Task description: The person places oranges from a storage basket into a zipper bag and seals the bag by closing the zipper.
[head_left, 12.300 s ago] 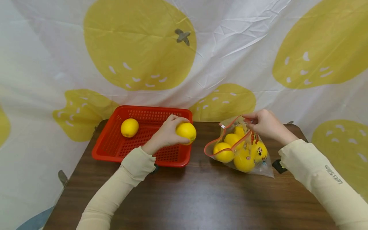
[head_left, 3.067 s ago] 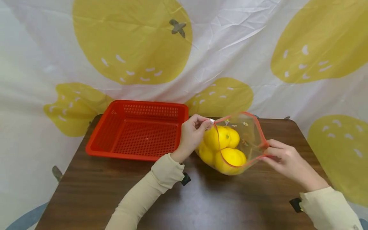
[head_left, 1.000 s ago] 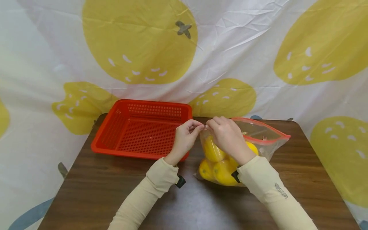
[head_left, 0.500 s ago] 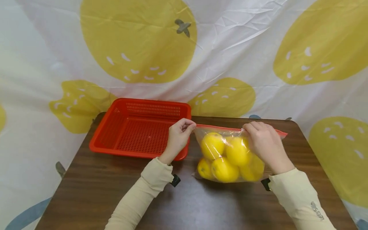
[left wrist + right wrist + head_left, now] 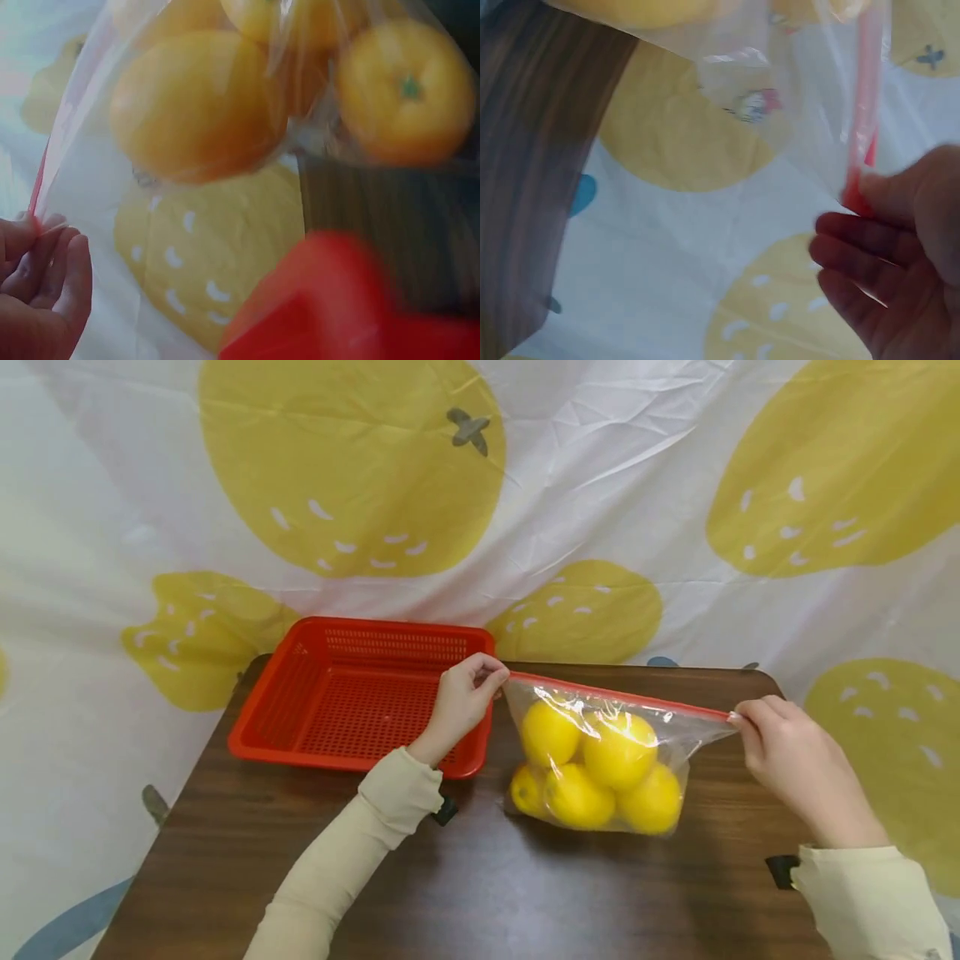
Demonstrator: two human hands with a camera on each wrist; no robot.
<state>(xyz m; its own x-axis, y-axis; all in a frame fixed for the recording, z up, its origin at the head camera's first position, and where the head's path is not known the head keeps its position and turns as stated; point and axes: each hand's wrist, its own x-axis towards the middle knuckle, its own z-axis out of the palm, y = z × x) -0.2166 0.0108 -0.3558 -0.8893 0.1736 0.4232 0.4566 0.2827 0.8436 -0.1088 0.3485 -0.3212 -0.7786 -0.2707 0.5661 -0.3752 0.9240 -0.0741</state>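
A clear zip bag [image 5: 678, 735] with a red zip strip [image 5: 622, 696] along its top holds several round yellow citrus fruits [image 5: 619, 752]. My left hand [image 5: 467, 697] pinches the bag's top left corner between thumb and fingertips. At the opposite end, my right hand [image 5: 802, 760] pinches the right end of the strip, where a small white slider partly shows at the fingertips. The strip is pulled straight between both hands, its two edges together. In the left wrist view a fruit [image 5: 409, 90] shows a green stem mark through the plastic.
An empty red plastic basket [image 5: 360, 714] with a slotted bottom stands left of the bag, close by my left hand. Both are at the brown wooden table [image 5: 480, 893]. Behind the table hangs a white cloth [image 5: 600, 468] printed with yellow fruit.
Earlier the last fruit left the basket for the bag. Over the last second my right hand slid along the strip from the left corner to the right end, and the gaping mouth came together.
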